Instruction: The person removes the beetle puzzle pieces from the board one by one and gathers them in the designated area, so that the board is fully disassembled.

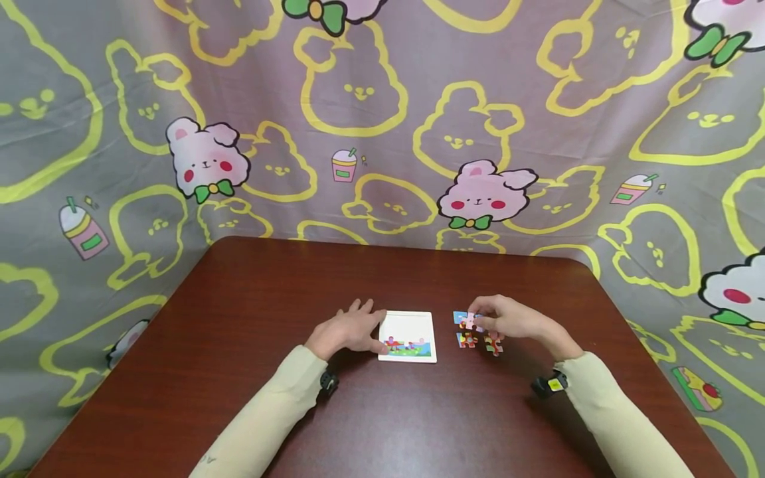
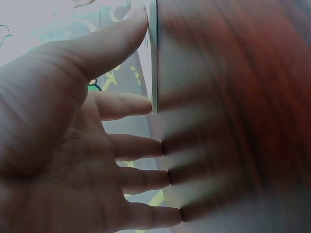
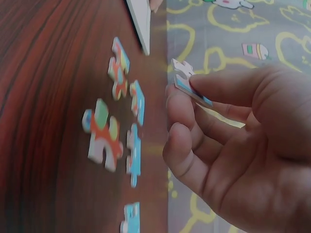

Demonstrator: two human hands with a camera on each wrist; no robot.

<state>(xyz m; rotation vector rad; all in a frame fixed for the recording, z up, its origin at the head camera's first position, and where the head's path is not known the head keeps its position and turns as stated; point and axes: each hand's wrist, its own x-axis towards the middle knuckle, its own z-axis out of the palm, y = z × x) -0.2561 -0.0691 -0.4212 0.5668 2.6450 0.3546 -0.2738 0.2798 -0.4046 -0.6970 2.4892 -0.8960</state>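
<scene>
In the head view my left hand (image 1: 352, 330) lies at the left side of a white puzzle tray (image 1: 408, 326), fingers spread. The left wrist view shows the thumb and index fingertip at the tray's edge (image 2: 154, 58), while the other straight fingertips rest on the table. A colourful picture strip (image 1: 412, 348) runs along the tray's lower part. To the tray's right, my right hand (image 1: 510, 318) pinches a jigsaw piece (image 3: 183, 84) with white and blue on it, between thumb and fingers, raised above the table. Below it lie several loose jigsaw pieces, including a red-and-green one (image 3: 103, 136).
More pieces lie near the right hand: a red-orange one (image 3: 118, 70) and a blue one (image 3: 135, 158). The brown wooden table (image 1: 382, 411) extends around them. A patterned cloth (image 1: 370, 79) hangs behind the table and at both sides.
</scene>
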